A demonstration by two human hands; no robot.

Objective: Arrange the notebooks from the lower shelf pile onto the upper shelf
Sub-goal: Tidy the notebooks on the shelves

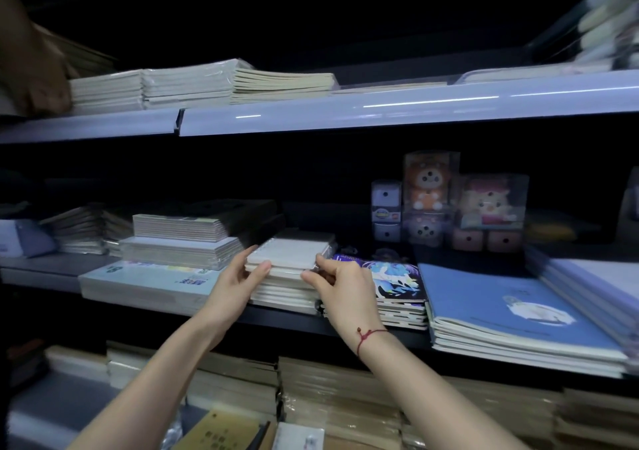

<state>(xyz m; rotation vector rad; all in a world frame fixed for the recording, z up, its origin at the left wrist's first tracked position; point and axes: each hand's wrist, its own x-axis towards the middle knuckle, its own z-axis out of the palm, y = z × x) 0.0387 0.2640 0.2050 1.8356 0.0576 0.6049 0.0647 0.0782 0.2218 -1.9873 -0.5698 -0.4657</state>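
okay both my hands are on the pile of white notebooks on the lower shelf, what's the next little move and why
Probably lift the top few notebooks clear of the pile. Your left hand and right hand already pinch opposite sides of the upper layers, with more notebooks beneath. The upper shelf shows bare space right of its cream stacks, so carry them there.

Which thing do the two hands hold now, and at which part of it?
The top white notebook of the pile: the left hand grips its left edge, the right hand pinches its front right corner.
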